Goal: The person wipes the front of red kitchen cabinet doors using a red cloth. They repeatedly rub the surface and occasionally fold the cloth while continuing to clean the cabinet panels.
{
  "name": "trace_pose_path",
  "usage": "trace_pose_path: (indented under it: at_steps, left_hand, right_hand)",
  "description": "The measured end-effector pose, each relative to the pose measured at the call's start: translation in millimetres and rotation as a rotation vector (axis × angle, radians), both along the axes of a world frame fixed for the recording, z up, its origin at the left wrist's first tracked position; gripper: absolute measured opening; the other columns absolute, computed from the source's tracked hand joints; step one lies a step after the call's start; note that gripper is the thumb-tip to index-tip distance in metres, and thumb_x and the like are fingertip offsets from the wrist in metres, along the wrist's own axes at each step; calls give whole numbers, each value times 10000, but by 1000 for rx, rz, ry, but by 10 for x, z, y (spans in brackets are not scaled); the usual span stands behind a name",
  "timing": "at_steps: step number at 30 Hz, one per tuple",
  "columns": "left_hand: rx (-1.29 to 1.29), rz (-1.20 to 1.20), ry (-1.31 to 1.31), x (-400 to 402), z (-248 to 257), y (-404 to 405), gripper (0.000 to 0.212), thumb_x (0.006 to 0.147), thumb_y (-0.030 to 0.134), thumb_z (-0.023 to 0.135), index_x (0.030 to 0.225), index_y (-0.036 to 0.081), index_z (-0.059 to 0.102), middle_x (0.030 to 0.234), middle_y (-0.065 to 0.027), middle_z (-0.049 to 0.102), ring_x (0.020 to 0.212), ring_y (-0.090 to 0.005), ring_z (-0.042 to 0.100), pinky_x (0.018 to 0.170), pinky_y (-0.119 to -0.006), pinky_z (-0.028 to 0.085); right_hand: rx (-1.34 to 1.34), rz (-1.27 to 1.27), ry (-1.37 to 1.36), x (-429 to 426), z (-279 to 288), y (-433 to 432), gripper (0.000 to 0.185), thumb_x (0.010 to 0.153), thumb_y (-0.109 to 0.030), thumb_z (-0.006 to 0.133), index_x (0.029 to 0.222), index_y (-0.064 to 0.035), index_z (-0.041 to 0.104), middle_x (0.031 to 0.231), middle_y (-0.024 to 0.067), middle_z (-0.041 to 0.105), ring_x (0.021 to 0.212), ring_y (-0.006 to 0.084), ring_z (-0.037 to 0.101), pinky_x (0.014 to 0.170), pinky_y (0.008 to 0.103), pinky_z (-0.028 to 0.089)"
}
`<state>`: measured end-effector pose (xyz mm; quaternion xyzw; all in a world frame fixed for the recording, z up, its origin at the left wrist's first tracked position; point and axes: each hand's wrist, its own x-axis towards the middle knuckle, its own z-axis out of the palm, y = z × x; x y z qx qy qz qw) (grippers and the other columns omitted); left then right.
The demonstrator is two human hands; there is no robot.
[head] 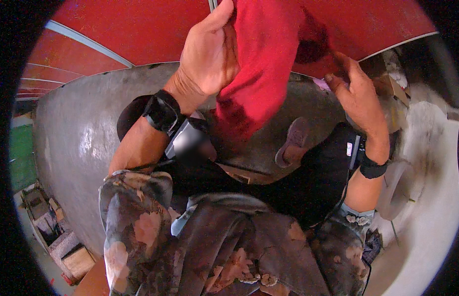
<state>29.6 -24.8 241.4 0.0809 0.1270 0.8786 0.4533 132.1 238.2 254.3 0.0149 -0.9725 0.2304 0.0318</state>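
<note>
A red cloth (264,63) hangs at the top centre, its lower end darker and in shadow. My left hand (211,55) is at its left edge, thumb pointing up, with the fingers behind or against the cloth; their grip is hidden. To the right of the cloth is my right hand (357,88), its thumb and forefinger near a small pink piece (321,84) and a dark, blurred part of the red material. Whether those fingers pinch anything cannot be told. Black bands circle both wrists, and a device with a shiny face (185,140) sits by the left one.
Red panels (148,33) with pale metal strips stand ahead. Below are a grey concrete floor (78,122) and a slipper (294,140). Boxes (78,259) lie at lower left, a cardboard box (397,90) at upper right, and a round pale container (396,188) beside my right forearm.
</note>
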Motion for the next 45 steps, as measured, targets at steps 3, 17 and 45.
trace_pose_path:
  at_steps: [3,17,45]
  left_hand:
    - [-64,97,-15,-16,44,28,541,997,447,347,1352,53,454,1341,-134,517,1225,-305,488,1065,-467,348]
    - [-350,342,98,-119,-3,14,396,988,329,436,1274,66,513,1208,-115,597,1117,-289,554,1024,-407,395]
    - [-676,-183,857,474,-957,375,793,869,393,654,1468,76,242,1432,-70,413,1288,-210,404,1066,-370,330]
  right_hand:
    - [-141,111,10,0,61,-95,497,888,-180,603,1317,17,447,1237,195,560,1164,250,538,974,338,420]
    - [-775,45,-15,-51,-72,-297,147,890,-142,557,941,-12,600,904,100,634,872,221,620,782,375,467]
    - [-1761,4,178,-10,109,-200,408,833,-148,587,1196,32,549,1178,156,611,1110,300,572,1001,440,416]
